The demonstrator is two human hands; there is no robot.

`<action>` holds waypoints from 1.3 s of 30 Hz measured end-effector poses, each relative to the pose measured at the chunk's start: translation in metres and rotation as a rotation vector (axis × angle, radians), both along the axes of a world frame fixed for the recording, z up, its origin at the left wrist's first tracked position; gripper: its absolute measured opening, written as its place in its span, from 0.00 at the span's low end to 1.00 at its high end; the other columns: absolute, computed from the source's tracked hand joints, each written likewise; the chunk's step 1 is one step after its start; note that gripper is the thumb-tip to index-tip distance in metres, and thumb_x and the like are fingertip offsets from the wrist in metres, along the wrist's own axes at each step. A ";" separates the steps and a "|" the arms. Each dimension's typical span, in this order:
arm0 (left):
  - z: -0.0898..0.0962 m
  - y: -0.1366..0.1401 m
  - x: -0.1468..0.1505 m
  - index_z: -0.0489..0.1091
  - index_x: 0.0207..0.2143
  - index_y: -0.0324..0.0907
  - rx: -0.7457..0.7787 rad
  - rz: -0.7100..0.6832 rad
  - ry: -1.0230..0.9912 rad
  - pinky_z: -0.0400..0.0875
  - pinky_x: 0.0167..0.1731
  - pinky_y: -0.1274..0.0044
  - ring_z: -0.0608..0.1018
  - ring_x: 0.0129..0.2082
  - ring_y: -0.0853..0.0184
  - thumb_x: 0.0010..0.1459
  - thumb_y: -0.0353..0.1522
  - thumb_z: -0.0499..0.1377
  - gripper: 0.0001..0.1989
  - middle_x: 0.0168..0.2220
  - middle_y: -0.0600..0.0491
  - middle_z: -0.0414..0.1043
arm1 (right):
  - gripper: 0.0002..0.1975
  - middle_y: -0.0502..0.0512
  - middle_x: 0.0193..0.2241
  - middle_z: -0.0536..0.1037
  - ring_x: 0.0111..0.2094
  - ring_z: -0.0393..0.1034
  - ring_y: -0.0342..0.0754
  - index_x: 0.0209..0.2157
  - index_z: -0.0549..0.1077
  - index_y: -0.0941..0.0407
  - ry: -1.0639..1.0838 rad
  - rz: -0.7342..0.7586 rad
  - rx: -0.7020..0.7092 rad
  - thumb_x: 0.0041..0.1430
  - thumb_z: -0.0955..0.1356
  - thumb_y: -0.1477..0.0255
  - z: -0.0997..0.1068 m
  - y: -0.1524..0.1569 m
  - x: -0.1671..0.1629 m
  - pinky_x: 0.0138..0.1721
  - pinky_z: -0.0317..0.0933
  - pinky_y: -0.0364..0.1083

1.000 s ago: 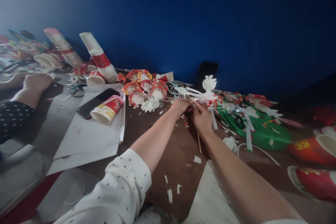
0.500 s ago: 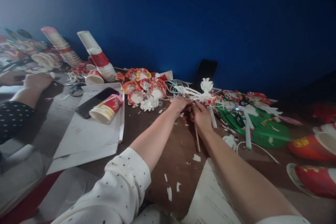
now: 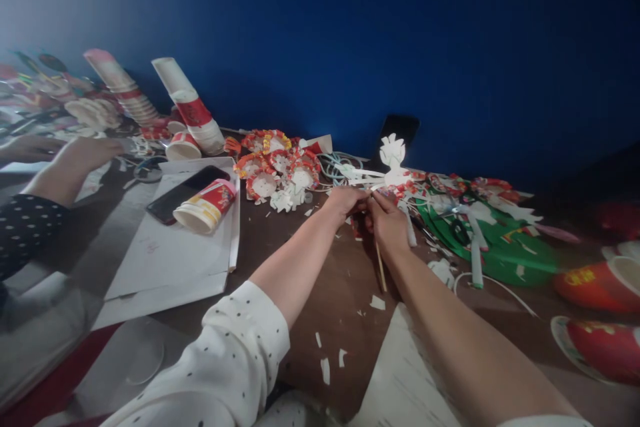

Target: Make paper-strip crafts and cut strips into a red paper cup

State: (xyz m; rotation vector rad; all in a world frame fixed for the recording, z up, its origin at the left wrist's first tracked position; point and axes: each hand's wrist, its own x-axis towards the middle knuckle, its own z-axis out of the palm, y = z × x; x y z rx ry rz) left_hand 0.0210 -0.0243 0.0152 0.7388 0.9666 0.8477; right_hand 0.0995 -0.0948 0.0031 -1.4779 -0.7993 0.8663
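Observation:
My left hand and my right hand meet over the brown table, fingers pinched together. A thin wooden stick slants down from under my right hand, its upper end hidden by the fingers. Just beyond the fingertips rises a white paper flower cutout with long paper strips running left from its base. My left fingers close at the near end of this white paper; the exact grip is hidden. Red and white cup-paper pieces lie just behind it.
Left of my arms, paper cups and a phone rest on white sheets. Stacked cups lean at the wall. Decorated paper rings lie behind. A green sheet holds scraps and pens. Another person's hand works at left.
The white paper flower has tipped up and stands a little higher above my fingers. My hands stay pinched together at the stick. The other person's hand has shifted slightly right.

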 end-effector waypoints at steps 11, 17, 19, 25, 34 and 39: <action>-0.003 0.002 -0.006 0.72 0.22 0.35 0.008 -0.157 -0.025 0.69 0.30 0.81 0.71 0.21 0.75 0.48 0.29 0.66 0.07 0.19 0.54 0.70 | 0.30 0.45 0.12 0.66 0.14 0.57 0.41 0.51 0.74 0.62 0.041 -0.065 0.006 0.47 0.70 0.61 -0.004 0.004 0.008 0.17 0.52 0.42; 0.002 -0.001 -0.007 0.71 0.23 0.35 0.003 -0.154 -0.009 0.68 0.31 0.80 0.70 0.20 0.76 0.47 0.28 0.66 0.06 0.18 0.56 0.68 | 0.27 0.44 0.11 0.65 0.14 0.55 0.40 0.46 0.76 0.60 -0.015 -0.044 -0.013 0.48 0.69 0.58 0.001 0.001 0.007 0.17 0.49 0.41; 0.001 -0.002 -0.006 0.71 0.24 0.36 0.021 -0.125 -0.008 0.68 0.32 0.79 0.70 0.20 0.76 0.45 0.27 0.67 0.07 0.19 0.56 0.69 | 0.25 0.44 0.11 0.65 0.14 0.55 0.40 0.45 0.77 0.60 -0.057 -0.027 -0.032 0.48 0.68 0.59 0.005 -0.002 0.006 0.17 0.49 0.42; -0.013 0.001 -0.002 0.70 0.23 0.37 0.087 -0.062 0.049 0.69 0.31 0.77 0.73 0.22 0.70 0.43 0.29 0.68 0.08 0.20 0.53 0.70 | 0.15 0.45 0.11 0.65 0.14 0.58 0.43 0.34 0.77 0.57 -0.189 -0.008 0.016 0.53 0.66 0.61 0.002 -0.001 0.005 0.17 0.50 0.42; -0.003 0.000 0.003 0.68 0.20 0.37 0.038 -0.011 0.003 0.69 0.31 0.77 0.71 0.20 0.72 0.45 0.24 0.65 0.08 0.18 0.54 0.69 | 0.08 0.44 0.10 0.63 0.13 0.55 0.42 0.24 0.69 0.53 -0.076 0.043 0.078 0.52 0.66 0.64 -0.009 0.006 0.008 0.16 0.48 0.42; 0.004 -0.003 0.002 0.67 0.20 0.36 -0.005 0.042 -0.007 0.70 0.32 0.77 0.71 0.20 0.73 0.47 0.23 0.64 0.08 0.18 0.54 0.68 | 0.09 0.41 0.12 0.61 0.13 0.51 0.38 0.28 0.69 0.54 0.274 0.112 0.115 0.43 0.70 0.66 -0.007 0.007 0.008 0.14 0.44 0.39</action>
